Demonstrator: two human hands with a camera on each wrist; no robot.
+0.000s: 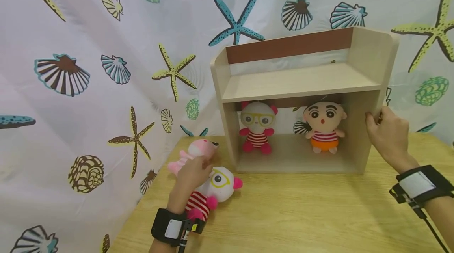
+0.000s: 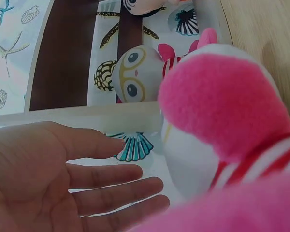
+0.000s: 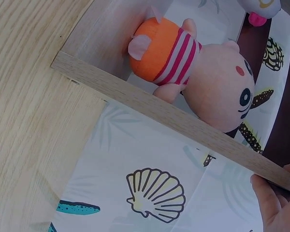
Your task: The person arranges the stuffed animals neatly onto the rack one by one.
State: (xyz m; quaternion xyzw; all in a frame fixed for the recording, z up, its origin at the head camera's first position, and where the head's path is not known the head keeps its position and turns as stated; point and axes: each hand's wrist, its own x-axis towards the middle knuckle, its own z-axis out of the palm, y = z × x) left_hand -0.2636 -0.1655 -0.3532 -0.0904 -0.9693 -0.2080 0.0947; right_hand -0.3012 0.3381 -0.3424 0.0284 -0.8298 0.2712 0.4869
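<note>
My left hand [image 1: 193, 174] hovers over two plush toys at the left of the table, and the left wrist view shows its fingers straight and spread. Beneath and beside it lies a panda plush [image 1: 227, 190] with yellow glasses, pink ears and a red-striped body. Just beyond is a pink plush [image 1: 202, 148] with a dark nose, partly hidden by the hand. At the right, my right hand [image 1: 390, 136] grips the side panel edge of a small wooden shelf [image 1: 301, 83], its thumb on the near face. Its other fingers are partly hidden behind the panel.
In the shelf's lower compartment sit another panda plush [image 1: 257, 123] at the left and a boy plush [image 1: 323, 127] with orange shorts at the right. The shelf stands on a wood-grain table [image 1: 301, 209]. A curtain [image 1: 124, 32] printed with shells and starfish hangs behind and to the left.
</note>
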